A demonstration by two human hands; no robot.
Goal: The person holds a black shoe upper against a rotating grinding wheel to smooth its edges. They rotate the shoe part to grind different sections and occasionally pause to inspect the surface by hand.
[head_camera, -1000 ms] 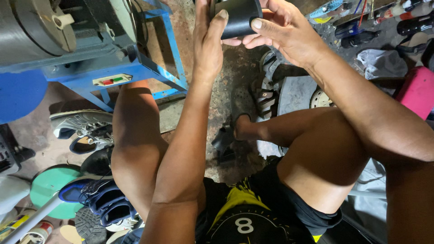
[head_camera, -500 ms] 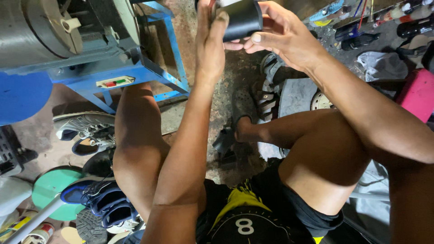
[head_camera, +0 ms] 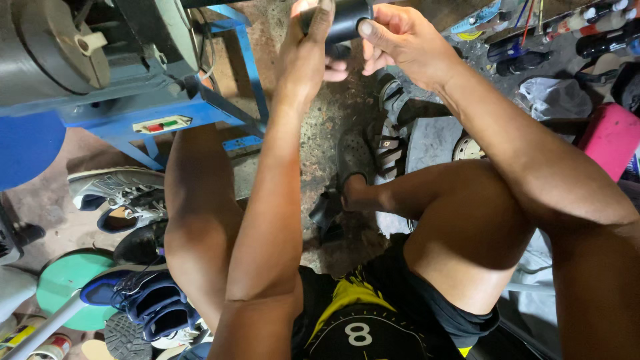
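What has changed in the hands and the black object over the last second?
Both hands, left hand and right hand, keep hold of the black object, which now looks more like a cylinder turned on its side. Grip, legs and the blue machine stand look unchanged.

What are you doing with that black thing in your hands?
A person sitting low over a stained floor holds a black cylinder up in front of them with both hands. The left hand wraps its near side, and the right hand pinches its end with thumb and fingers. A blue machine stand is on the left, with sneakers beside it and sandals further ahead on the floor.
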